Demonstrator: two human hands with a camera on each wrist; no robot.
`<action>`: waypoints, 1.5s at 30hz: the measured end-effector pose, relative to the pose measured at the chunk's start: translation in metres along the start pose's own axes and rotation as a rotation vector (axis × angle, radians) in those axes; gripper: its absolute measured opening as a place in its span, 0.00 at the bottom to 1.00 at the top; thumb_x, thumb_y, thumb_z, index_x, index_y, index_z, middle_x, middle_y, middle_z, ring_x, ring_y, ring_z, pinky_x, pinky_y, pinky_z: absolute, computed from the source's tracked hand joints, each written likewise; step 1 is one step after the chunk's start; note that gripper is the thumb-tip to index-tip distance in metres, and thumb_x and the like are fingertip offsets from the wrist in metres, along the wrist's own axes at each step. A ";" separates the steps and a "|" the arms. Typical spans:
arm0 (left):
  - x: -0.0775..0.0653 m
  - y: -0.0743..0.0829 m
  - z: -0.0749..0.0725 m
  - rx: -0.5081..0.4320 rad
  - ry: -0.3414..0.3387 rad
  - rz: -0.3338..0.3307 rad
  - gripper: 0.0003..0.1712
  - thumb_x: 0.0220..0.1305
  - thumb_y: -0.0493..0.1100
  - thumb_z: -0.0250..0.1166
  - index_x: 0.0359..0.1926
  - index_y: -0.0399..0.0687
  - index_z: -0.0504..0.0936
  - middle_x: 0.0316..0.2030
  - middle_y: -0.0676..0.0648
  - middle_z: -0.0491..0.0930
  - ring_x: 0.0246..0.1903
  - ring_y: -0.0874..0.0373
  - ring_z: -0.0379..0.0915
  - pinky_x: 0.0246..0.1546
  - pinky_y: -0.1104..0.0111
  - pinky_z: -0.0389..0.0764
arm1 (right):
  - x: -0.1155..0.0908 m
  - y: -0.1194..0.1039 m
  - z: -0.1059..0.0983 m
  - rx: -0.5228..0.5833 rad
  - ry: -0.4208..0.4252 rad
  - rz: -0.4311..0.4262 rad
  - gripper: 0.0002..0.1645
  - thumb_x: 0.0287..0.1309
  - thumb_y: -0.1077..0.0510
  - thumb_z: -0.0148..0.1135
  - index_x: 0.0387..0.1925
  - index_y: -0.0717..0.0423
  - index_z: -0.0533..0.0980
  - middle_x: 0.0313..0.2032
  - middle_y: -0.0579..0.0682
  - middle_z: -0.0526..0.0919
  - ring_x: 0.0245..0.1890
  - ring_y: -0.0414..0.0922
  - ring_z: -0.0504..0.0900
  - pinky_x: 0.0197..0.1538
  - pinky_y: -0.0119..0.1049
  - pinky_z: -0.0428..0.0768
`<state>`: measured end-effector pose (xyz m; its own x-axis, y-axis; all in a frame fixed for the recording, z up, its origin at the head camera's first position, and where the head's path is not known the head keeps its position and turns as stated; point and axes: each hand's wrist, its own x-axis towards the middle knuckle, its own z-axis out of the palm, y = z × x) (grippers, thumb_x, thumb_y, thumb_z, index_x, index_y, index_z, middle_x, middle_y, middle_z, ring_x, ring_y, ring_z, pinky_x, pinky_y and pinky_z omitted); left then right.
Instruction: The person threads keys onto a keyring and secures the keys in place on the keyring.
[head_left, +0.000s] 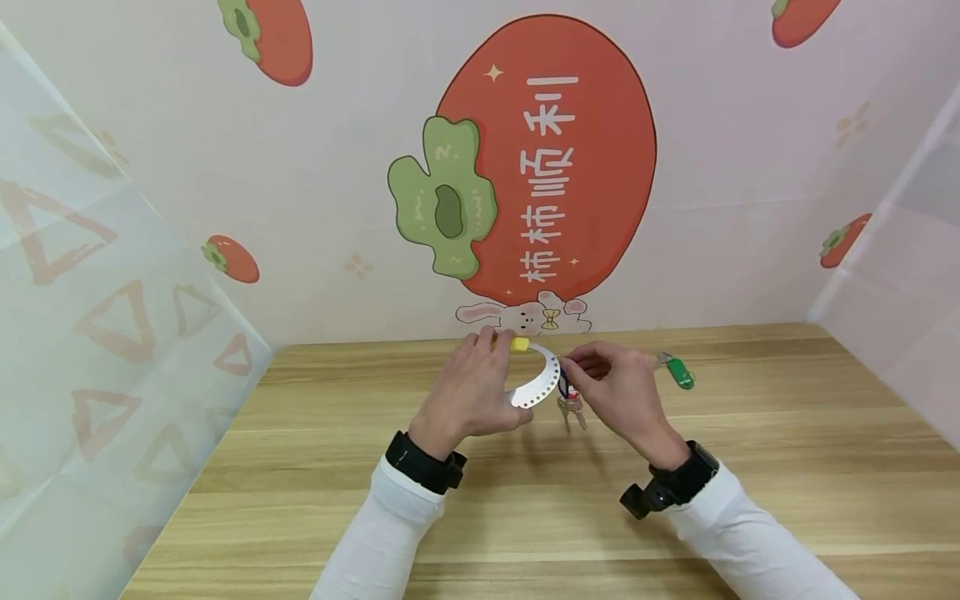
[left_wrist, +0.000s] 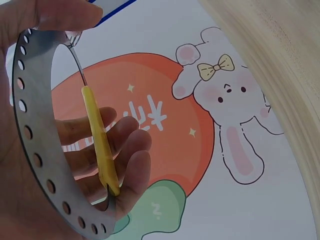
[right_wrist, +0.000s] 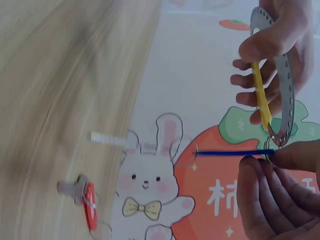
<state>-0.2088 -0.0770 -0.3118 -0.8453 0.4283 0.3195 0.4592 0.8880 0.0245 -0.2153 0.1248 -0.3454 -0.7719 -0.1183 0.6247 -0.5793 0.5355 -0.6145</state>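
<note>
My left hand (head_left: 474, 383) grips a crescent-shaped metal key holder (head_left: 542, 387) with a row of small holes along its curved plate. A yellow sleeve (left_wrist: 102, 145) covers its bar, and my left fingers lie curled behind that. At the holder's right edge my right hand (head_left: 618, 383) pinches the small wire ring (right_wrist: 267, 147) of a blue key tag (right_wrist: 227, 153). Keys (head_left: 572, 412) hang below the pinched tag. A red tag (right_wrist: 90, 207) with a grey key (right_wrist: 74, 188) also shows, low near the tabletop.
Just right of my right hand lies a green key tag (head_left: 680, 372) with a key on the wooden table (head_left: 337, 467). Behind the table's far edge stands a printed backdrop (head_left: 330, 167) with persimmons and a rabbit.
</note>
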 end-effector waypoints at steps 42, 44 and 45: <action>0.001 -0.002 -0.002 -0.077 0.039 -0.053 0.52 0.34 0.66 0.66 0.60 0.44 0.62 0.48 0.45 0.67 0.43 0.53 0.65 0.44 0.62 0.69 | 0.004 0.000 -0.008 0.481 -0.175 0.309 0.19 0.51 0.49 0.64 0.42 0.57 0.77 0.37 0.55 0.80 0.37 0.54 0.80 0.41 0.40 0.76; 0.001 -0.002 -0.002 -0.078 0.043 -0.050 0.52 0.34 0.66 0.66 0.60 0.44 0.62 0.48 0.45 0.67 0.43 0.53 0.65 0.44 0.62 0.69 | 0.003 0.001 -0.007 0.469 -0.148 0.280 0.19 0.51 0.50 0.64 0.41 0.56 0.78 0.37 0.55 0.80 0.36 0.53 0.80 0.40 0.40 0.77; 0.001 -0.002 -0.002 -0.076 0.044 -0.047 0.52 0.34 0.66 0.66 0.60 0.44 0.62 0.48 0.45 0.67 0.43 0.54 0.65 0.44 0.62 0.69 | 0.002 0.001 -0.007 0.455 -0.133 0.260 0.18 0.51 0.50 0.64 0.41 0.56 0.78 0.36 0.54 0.80 0.35 0.52 0.80 0.39 0.40 0.77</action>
<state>-0.2102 -0.0781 -0.3096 -0.8542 0.3772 0.3578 0.4400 0.8911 0.1113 -0.2159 0.1308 -0.3410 -0.9144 -0.1511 0.3756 -0.3967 0.1482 -0.9059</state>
